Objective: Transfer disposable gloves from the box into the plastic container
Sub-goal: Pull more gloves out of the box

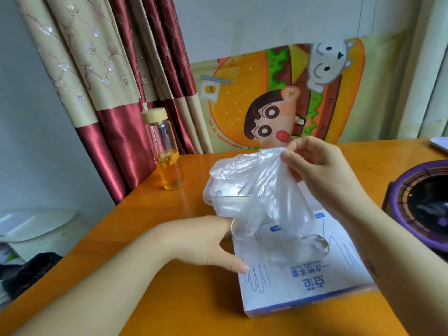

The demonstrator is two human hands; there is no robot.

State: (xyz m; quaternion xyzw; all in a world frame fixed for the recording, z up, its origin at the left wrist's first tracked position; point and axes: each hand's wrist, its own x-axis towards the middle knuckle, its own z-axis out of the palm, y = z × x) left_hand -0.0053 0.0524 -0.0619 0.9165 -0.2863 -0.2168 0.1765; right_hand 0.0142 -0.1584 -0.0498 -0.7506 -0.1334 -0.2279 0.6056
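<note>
A white and blue glove box (303, 284) lies flat on the orange table, its oval opening facing up. My right hand (320, 168) pinches a clear disposable glove (261, 190) and holds it up above the box, the glove hanging down toward the opening. Behind the glove sits a clear plastic container (223, 202), partly hidden by it. My left hand (206, 241) rests at the box's left edge, thumb against the box; its fingers are hidden behind the glove, near the container.
A glass bottle (167, 154) with a wooden lid and yellow drink stands at the table's back left. A purple round basket (421, 204) sits at the right edge. Curtains hang at the left, and a cartoon poster leans against the wall behind.
</note>
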